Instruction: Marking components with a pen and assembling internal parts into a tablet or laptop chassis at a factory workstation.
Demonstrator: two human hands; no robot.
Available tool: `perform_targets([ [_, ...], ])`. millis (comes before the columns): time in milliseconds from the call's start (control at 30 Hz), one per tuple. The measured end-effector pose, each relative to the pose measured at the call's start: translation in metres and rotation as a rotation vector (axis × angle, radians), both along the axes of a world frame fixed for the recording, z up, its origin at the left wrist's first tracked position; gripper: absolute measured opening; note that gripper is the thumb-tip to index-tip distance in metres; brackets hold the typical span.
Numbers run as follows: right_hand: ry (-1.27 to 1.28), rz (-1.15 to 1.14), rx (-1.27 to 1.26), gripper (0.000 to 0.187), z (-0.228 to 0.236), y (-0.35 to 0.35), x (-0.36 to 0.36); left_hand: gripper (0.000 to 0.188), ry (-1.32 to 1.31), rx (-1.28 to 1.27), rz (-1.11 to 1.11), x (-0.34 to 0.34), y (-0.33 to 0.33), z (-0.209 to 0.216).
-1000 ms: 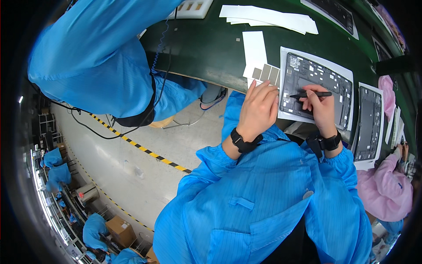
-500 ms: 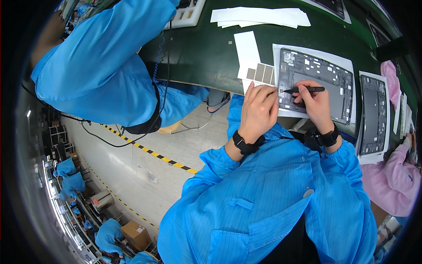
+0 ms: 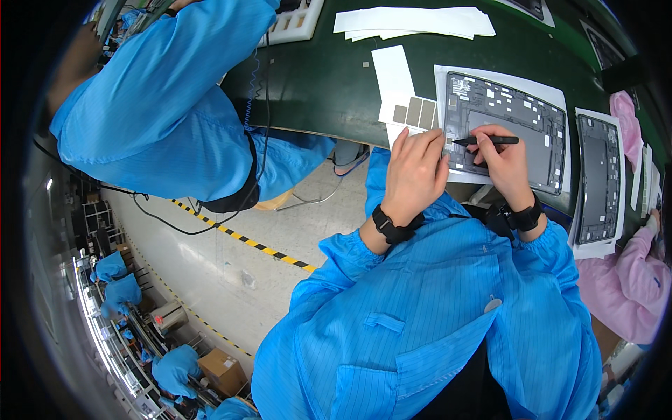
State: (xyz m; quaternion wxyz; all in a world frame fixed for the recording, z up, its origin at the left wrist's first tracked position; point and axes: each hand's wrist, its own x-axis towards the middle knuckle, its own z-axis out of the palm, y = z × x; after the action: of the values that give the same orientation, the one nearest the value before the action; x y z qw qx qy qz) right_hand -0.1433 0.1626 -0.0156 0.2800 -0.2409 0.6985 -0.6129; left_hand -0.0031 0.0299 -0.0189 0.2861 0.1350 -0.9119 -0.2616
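Observation:
My right hand (image 3: 498,155) is closed around slim black tweezers (image 3: 500,140), gripped like a pen. Their pointed tip rests over the left edge strip of a dark grey tablet housing (image 3: 514,150), close to small pale pieces there. The housing lies on white paper on the green table. My left hand (image 3: 418,168) is held palm down with its fingers stretched out, at the housing's lower left edge. Its fingertips reach the white card with several grey-brown rectangular stickers (image 3: 425,112); what lies beneath the fingers is hidden.
A second tablet housing (image 3: 600,178) lies on paper to the right. White sheets (image 3: 413,23) lie at the back of the green table (image 3: 315,91). A co-worker in a blue smock (image 3: 161,105) sits close on my left, with a black cable hanging alongside. A pink sleeve (image 3: 633,280) shows at right.
The view has shifted slightly. My left hand has straightened its fingers a little beside the housing. The tweezers stay at almost the same spot in my right hand.

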Motion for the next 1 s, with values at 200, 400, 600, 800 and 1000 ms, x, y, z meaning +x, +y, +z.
perform_targets([
  [200, -0.003, -0.002, 0.012, 0.017, 0.001, 0.001, 0.001, 0.037, -0.149, -0.233, -0.050, 0.000, 0.005, 0.005],
  [400, 0.041, -0.203, -0.129, 0.020, 0.008, 0.011, -0.008, 0.040, -0.228, -0.396, -0.061, -0.003, 0.007, 0.011],
  [600, -0.088, -0.107, -0.147, 0.020, 0.049, -0.025, -0.025, 0.051, -0.083, -0.149, -0.124, 0.003, -0.016, 0.012],
  [800, 0.109, 0.175, -0.052, 0.021, 0.019, -0.079, -0.006, 0.058, -0.056, -0.068, -0.128, 0.001, -0.020, -0.004],
  [1000, 0.214, 0.128, 0.017, 0.023, 0.011, -0.089, -0.005, 0.057, -0.085, -0.072, -0.136, 0.003, -0.025, -0.007],
])
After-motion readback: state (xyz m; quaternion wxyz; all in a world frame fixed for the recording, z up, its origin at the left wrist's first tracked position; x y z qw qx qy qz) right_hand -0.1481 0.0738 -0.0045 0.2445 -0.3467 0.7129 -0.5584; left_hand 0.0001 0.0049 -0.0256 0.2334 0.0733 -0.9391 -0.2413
